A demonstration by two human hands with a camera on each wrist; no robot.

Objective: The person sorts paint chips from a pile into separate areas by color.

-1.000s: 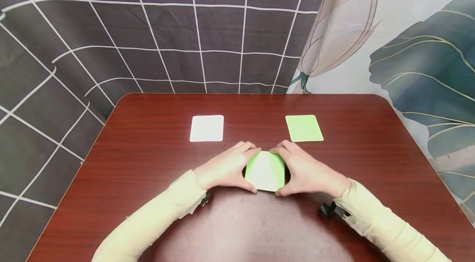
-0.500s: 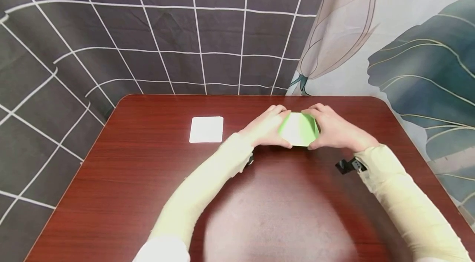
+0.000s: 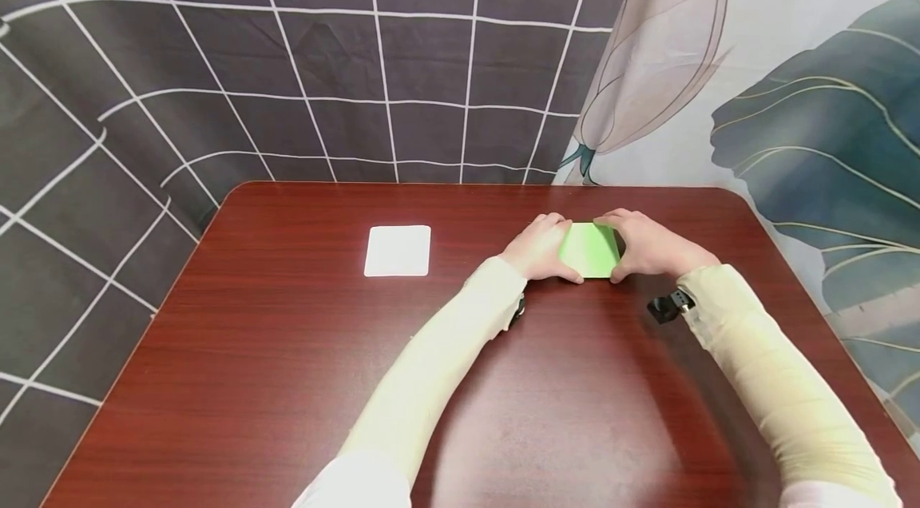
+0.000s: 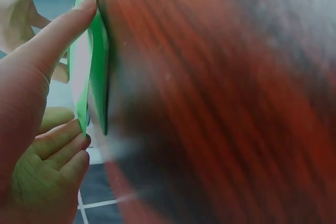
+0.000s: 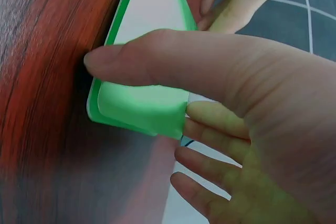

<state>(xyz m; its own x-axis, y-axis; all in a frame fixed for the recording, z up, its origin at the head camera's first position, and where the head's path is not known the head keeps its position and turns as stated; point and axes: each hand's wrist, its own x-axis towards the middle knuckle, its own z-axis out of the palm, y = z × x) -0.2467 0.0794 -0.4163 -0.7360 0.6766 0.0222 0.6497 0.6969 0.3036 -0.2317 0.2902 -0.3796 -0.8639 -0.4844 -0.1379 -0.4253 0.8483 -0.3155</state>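
Toward the back right of the table, my two hands hold a green square card [image 3: 589, 251] between them. My left hand [image 3: 537, 249] grips its left side, thumb at the near edge and fingers at the far edge. On the opposite side my right hand [image 3: 656, 247] grips it in the same way. The wrist views show the card slightly bent, close over a second green square card [image 5: 93, 109] on the table. From the head view that lower card is hidden. A white square card [image 3: 398, 251] lies to the left of my hands.
The reddish-brown wooden table [image 3: 287, 364] has rounded back corners. Behind it hangs a dark curtain [image 3: 424, 61] with a white grid, joined at the right by a leaf-patterned cloth [image 3: 812, 132]. Black wrist cameras sit at both cuffs.
Both hands have carried the green card from the table's middle to the back right, over the other green card, then lowered it slightly. The white card has stayed in place.
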